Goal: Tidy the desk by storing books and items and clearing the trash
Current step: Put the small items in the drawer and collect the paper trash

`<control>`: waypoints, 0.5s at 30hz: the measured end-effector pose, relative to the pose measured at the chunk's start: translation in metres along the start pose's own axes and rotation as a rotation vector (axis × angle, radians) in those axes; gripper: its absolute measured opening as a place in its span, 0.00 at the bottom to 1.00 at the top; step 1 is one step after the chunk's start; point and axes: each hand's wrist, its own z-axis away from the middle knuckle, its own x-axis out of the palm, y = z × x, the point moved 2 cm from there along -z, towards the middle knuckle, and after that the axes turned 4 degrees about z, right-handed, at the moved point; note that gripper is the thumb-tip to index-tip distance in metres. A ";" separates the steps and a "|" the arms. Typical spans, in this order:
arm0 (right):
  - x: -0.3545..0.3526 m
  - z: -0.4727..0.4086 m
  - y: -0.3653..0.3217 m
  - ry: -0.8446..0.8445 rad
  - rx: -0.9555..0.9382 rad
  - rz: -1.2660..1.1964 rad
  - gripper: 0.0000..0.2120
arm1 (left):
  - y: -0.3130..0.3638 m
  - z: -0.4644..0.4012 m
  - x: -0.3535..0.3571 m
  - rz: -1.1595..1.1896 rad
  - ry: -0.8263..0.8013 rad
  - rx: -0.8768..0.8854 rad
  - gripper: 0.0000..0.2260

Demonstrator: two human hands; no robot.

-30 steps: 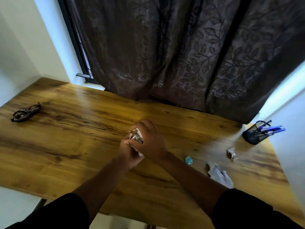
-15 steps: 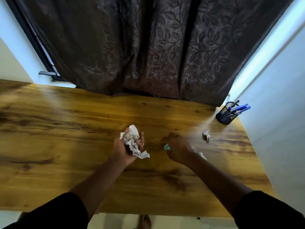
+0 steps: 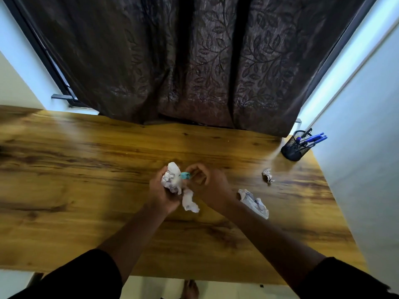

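Note:
My left hand (image 3: 160, 192) grips a bundle of crumpled white paper (image 3: 172, 179) above the middle of the wooden desk (image 3: 86, 169); a loose end hangs below the fist. My right hand (image 3: 208, 184) is right beside it and pinches a small teal scrap (image 3: 185, 175) against the paper bundle. A larger crumpled paper (image 3: 253, 202) lies on the desk just right of my right wrist. A small paper ball (image 3: 267, 175) lies farther right.
A black mesh pen holder (image 3: 293, 148) with blue pens stands at the desk's back right corner, next to a white wall. A dark leaf-patterned curtain (image 3: 183, 61) hangs behind the desk. The near desk edge runs below my forearms.
My right hand picked up the teal scrap from the desk and brought it left to the paper bundle in my left hand. The view swung right.

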 end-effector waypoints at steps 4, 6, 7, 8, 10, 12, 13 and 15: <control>0.029 0.002 0.001 -0.034 -0.132 0.121 0.12 | -0.007 0.005 0.002 0.025 0.044 -0.029 0.16; 0.039 0.001 0.009 -0.005 -0.180 0.190 0.12 | -0.009 0.002 0.002 0.003 0.060 -0.007 0.16; 0.043 0.000 0.013 0.011 -0.179 0.221 0.12 | -0.009 0.001 0.003 -0.007 0.058 0.000 0.15; 0.046 0.000 0.016 0.033 -0.180 0.248 0.12 | -0.010 0.003 0.006 -0.022 0.045 0.013 0.15; 0.050 -0.001 0.020 0.082 -0.213 0.307 0.10 | -0.010 -0.001 0.007 -0.030 0.051 0.015 0.16; 0.051 -0.004 0.020 0.076 -0.255 0.353 0.11 | -0.009 -0.004 0.010 -0.053 0.066 0.019 0.16; 0.049 -0.005 0.019 0.054 -0.264 0.356 0.13 | -0.008 -0.006 0.008 -0.071 0.070 0.035 0.17; 0.044 -0.007 0.016 0.011 -0.256 0.309 0.21 | -0.005 -0.007 0.007 -0.127 0.100 0.027 0.18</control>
